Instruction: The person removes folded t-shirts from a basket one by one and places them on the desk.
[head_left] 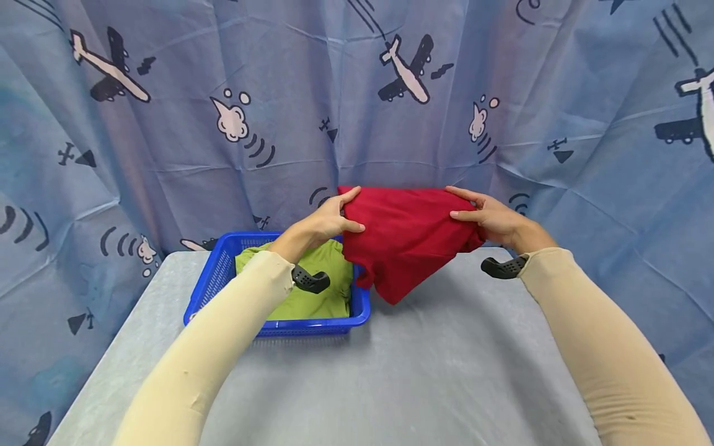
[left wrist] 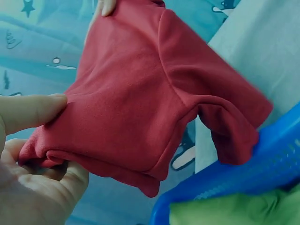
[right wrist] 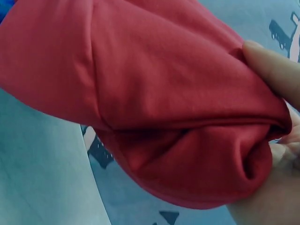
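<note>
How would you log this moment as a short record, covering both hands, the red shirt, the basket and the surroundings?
left hand: grips one end of the red shirt between thumb and fingers
right hand: grips the opposite end
shirt state: stretched between the hands, creased, lower part hanging; a sleeve shows in the left wrist view
container: blue plastic basket, holding green cloth
shirt touching basket: cannot tell
surface: pale grey table
backdrop: blue curtain printed with airplanes
</note>
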Available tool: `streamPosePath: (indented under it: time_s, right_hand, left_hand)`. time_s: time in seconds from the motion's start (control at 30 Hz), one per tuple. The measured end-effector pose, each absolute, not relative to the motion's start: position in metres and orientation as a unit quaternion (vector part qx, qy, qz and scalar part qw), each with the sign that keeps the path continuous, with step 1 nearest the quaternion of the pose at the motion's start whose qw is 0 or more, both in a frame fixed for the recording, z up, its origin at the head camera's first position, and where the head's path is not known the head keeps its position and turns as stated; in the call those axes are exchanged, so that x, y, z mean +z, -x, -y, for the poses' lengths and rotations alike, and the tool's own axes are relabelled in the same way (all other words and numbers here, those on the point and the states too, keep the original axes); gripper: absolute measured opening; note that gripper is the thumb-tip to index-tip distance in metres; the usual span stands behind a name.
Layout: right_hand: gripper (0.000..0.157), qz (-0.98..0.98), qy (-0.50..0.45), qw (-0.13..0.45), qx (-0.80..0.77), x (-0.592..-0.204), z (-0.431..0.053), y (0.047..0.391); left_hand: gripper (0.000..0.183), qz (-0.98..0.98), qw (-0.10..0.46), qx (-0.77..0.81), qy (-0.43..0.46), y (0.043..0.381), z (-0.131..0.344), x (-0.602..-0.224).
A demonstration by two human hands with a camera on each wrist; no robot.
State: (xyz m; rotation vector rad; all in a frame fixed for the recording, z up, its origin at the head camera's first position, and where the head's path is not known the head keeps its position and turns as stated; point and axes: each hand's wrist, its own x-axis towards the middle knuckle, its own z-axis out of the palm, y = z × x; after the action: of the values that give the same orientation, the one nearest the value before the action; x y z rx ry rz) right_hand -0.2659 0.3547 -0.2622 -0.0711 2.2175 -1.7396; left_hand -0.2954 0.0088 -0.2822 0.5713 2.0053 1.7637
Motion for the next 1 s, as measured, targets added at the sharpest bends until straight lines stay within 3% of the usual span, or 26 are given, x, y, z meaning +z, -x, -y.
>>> streamPosePath:
  time_s: [0.63,1.0]
  right_hand:
    - [0.078,-0.789,0.010,0.160,-0.593,-0.301,-0.390,0.275]
    - [0.081,-0.794,0.021,0.182,-0.580,-0.336,-0.393,0.277]
  left_hand:
    - [0.096,-0.767,0.167,0.595,-0.174,0.305,-0.065,-0.333]
    - [0.095,-0.775,0.195,0.582,-0.151,0.301,-0.069,-0.364]
